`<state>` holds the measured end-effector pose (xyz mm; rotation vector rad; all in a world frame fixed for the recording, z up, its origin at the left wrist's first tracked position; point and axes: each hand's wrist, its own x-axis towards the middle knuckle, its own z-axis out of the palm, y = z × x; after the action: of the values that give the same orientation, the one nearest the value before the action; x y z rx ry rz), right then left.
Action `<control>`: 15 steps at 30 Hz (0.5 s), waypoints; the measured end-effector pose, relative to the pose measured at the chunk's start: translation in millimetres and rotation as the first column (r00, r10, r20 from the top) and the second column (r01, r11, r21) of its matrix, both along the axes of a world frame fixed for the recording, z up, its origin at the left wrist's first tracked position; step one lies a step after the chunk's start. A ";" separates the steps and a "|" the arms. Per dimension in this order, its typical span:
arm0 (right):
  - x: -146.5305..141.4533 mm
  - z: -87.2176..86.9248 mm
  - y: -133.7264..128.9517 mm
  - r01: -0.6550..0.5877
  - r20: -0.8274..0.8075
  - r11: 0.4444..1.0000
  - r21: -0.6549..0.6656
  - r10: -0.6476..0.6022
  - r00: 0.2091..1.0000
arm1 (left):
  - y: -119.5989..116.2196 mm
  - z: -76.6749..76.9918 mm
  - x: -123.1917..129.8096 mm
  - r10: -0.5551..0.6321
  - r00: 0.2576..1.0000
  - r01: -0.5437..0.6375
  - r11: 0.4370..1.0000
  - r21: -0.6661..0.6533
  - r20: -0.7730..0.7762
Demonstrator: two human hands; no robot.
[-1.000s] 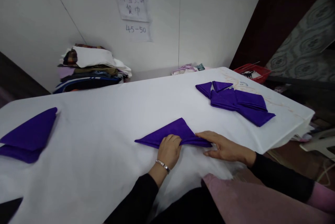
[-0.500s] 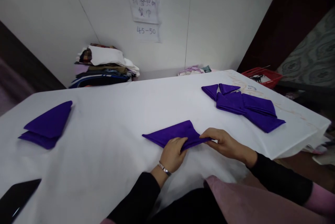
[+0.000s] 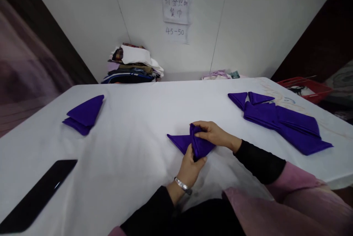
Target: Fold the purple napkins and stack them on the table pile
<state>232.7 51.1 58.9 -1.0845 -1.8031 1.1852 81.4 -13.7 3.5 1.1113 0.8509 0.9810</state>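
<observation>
A purple cloth napkin (image 3: 202, 147) lies partly folded near the front of the white-covered table, one pointed corner sticking out to the left. My left hand (image 3: 191, 168) pinches its near edge between thumb and fingers; a silver bracelet circles that wrist. On the napkin's upper part, my right hand (image 3: 213, 132) grips the corner that is folded over, thumb below and fingers on top. The layers under my fingers are hidden. Farther left stands a separate folded purple napkin (image 3: 86, 113), touched by neither hand.
Several folded purple pieces (image 3: 286, 122) lie at the right on the white tablecloth (image 3: 132, 118). A flat black device (image 3: 38, 195) rests at the front left. Behind the table are a stack of clothes (image 3: 134, 65), a red basket (image 3: 320, 90) and a wall with a paper sign (image 3: 177, 8).
My right hand has brought the napkin's right corner up and leftward over the middle. My left hand stays at the near edge. The camera view has turned left.
</observation>
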 end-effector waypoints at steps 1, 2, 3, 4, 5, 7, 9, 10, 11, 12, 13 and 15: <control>-3.5 -1.7 3.5 -0.026 0.016 1.000 -0.005 0.026 1.000 | 0.0 1.0 -1.2 0.006 0.999 -0.005 0.999 -0.039 0.038; -6.7 -2.9 6.4 -0.053 0.036 0.999 -0.011 0.053 0.998 | 0.2 1.9 -2.4 0.018 0.998 -0.013 0.997 -0.079 0.067; -9.4 -3.7 8.7 -0.079 0.053 0.997 -0.021 0.080 0.995 | 0.4 2.5 -3.5 0.036 0.995 -0.026 0.992 -0.121 0.088; -11.9 -4.3 10.6 -0.101 0.066 0.994 -0.032 0.103 0.992 | 0.6 3.0 -4.5 0.058 0.993 -0.040 0.986 -0.163 0.104; -14.0 -4.8 12.3 -0.116 0.075 0.992 -0.044 0.120 0.990 | 0.7 3.2 -5.4 0.076 0.990 -0.051 0.978 -0.204 0.117; -17.7 -6.1 15.1 -0.141 0.082 0.988 -0.067 0.146 0.986 | 0.6 3.7 -7.1 0.101 0.982 -0.054 0.959 -0.279 0.157; -21.3 -7.7 17.3 -0.165 0.083 0.981 -0.098 0.174 0.981 | -0.2 5.1 -9.3 0.099 0.973 -0.025 0.944 -0.328 0.209; -23.2 -8.5 18.3 -0.176 0.087 0.978 -0.113 0.187 0.979 | -0.9 6.3 -10.9 0.093 0.968 -0.007 0.938 -0.347 0.233; -25.4 -9.3 19.2 -0.188 0.095 0.974 -0.126 0.200 0.975 | -1.6 8.0 -13.0 0.087 0.964 0.011 0.931 -0.365 0.250; -27.8 -10.1 20.2 -0.196 0.108 0.971 -0.135 0.211 0.972 | -2.3 10.0 -15.4 0.080 0.962 0.027 0.924 -0.382 0.261; -30.4 -10.9 21.3 -0.197 0.123 0.970 -0.139 0.215 0.969 | -3.1 12.0 -18.3 0.074 0.961 0.039 0.917 -0.397 0.267; -36.3 -12.8 23.7 -0.191 0.153 0.972 -0.138 0.211 0.965 | -4.3 15.6 -24.6 0.068 0.961 0.054 0.906 -0.420 0.270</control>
<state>196.5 74.8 46.1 -1.1177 -2.0312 1.3751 56.8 -18.0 19.1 0.5794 0.7878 0.8775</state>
